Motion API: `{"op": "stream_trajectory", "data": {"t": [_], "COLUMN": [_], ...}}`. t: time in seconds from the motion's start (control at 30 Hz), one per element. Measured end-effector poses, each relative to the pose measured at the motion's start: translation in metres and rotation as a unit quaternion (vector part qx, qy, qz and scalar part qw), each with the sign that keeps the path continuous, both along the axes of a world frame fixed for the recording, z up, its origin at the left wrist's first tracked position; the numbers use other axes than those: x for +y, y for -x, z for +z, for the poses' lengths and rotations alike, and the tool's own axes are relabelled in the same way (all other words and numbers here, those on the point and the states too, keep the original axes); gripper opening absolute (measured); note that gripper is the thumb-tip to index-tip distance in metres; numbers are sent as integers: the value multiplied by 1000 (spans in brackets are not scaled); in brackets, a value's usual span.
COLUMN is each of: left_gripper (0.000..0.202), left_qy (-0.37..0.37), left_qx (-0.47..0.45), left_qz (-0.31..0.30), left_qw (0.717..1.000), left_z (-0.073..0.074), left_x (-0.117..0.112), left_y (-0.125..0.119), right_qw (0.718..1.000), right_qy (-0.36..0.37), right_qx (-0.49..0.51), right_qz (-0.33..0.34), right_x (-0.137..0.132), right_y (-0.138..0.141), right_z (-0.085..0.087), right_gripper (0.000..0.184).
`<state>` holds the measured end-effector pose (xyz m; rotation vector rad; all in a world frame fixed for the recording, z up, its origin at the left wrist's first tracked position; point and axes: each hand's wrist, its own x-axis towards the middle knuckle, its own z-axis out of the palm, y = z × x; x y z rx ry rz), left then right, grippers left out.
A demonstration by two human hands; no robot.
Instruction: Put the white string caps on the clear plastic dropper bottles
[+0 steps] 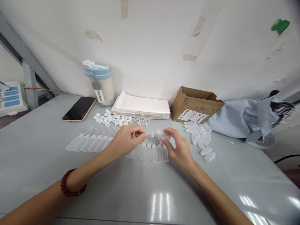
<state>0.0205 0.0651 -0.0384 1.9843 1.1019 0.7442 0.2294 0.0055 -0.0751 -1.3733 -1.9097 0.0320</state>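
Observation:
My right hand grips a small translucent plastic bottle between thumb and fingers, its neck pointing left. My left hand pinches the end of a thin white curved stem, which reaches toward the bottle's neck; whether they touch I cannot make out. Below both hands lies a row of similar bottles with curved stems at their tops, running left to more bottles. Part of this row is hidden by my left hand. Several loose bottles without stems lie right of my right hand.
Behind the row are small white caps, thin white stems and a stack of white packets. A phone, a tumbler, an open cardboard box and blue cloth stand or lie along the back.

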Motion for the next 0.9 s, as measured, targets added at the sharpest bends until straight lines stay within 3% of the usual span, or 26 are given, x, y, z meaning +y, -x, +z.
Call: {"op": "stream_trajectory", "data": {"t": [0.13, 0.5, 0.63, 0.8, 0.9], "left_gripper": [19, 14, 15, 16, 13], "left_qy": [-85, -276, -265, -187, -155], "left_qx": [1, -20, -24, -31, -46], "left_qz": [10, -48, -48, -39, -67], "left_qw": [996, 960, 963, 981, 985], "left_z": [-1, -14, -11, -4, -1], "left_x": [-5, -8, -10, -13, -15], "left_y": [-2, -1, -3, -1, 0], "right_qw": [999, 993, 993, 994, 994], "right_qy": [14, 14, 27, 25, 22], "right_qx": [-17, -71, -51, -12, 5], "right_qz": [38, 96, 98, 106, 104], "right_x": [-6, -9, -9, -11, -12], "right_y": [7, 12, 12, 13, 14], "right_z": [1, 7, 7, 6, 6], "right_gripper": [31, 50, 46, 43, 41]}}
